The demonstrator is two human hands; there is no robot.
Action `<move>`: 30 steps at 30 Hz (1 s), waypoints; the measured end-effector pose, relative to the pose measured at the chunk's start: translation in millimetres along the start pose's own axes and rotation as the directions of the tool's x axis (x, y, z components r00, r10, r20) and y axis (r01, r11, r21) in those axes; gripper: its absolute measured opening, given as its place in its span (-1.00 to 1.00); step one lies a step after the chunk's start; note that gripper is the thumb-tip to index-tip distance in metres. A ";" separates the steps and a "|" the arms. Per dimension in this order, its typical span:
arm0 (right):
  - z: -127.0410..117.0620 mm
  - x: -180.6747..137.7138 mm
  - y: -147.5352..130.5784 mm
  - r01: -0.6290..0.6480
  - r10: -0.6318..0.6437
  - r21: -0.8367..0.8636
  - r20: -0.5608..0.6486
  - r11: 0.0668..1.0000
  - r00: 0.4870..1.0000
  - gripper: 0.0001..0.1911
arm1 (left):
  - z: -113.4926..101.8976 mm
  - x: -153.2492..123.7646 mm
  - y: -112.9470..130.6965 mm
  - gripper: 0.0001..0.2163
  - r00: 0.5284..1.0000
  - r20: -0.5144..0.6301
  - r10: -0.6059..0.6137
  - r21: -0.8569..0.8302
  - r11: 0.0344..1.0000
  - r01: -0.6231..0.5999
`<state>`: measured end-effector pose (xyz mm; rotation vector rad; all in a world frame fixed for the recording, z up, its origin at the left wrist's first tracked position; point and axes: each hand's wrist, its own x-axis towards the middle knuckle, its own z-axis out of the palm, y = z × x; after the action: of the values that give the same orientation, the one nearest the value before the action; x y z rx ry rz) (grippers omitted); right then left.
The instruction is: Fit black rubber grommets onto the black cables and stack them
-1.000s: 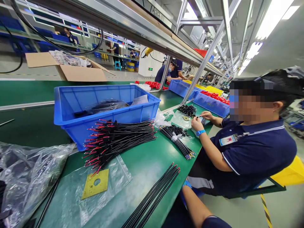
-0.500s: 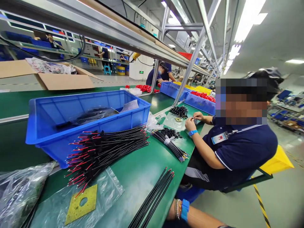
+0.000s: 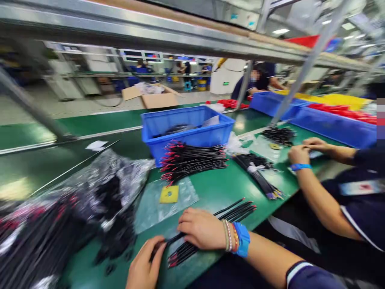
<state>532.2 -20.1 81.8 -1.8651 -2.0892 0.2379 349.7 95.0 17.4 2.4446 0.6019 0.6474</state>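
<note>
Working remotely, I had the left hand (image 3: 146, 263) pinching 1 black cable (image 3: 230, 206) near its end; the right hand (image 3: 203, 228) curled over it, grip hidden, couldn't tell. Cable ran to 2 o'clock, alongside the loose bundle (image 3: 240, 212). Likely light, springy, slick; best held mid-length, off the red tip (image 3: 243, 199). From the right hand: green table (image 3: 213, 192) edge at 5 o'clock, plastic bag (image 3: 186, 192) at 10, moving room at 1.

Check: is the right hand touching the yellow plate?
Apart. The head view shows clear bag and green tabletop between the right hand and the yellow plate.
</note>
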 end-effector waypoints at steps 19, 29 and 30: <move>45.8 18.1 31.4 0.012 0.103 0.319 -0.341 0.948 0.934 -0.80 | -50.5 4.8 -8.3 -0.89 0.976 -0.106 -0.189 0.464 0.859 0.217; 41.7 19.7 31.7 -0.031 0.146 0.317 -0.347 0.948 0.927 -0.79 | -41.5 16.0 -9.2 -0.91 0.977 -0.022 -0.211 0.556 0.810 0.187; 41.2 19.9 31.4 -0.034 0.147 0.316 -0.343 0.948 0.928 -0.79 | -41.0 14.6 -9.8 -0.90 0.979 -0.023 -0.203 0.547 0.817 0.183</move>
<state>545.3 7.5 35.5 -1.6734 -1.6179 0.2057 335.7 125.7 46.6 2.8501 1.1381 0.3758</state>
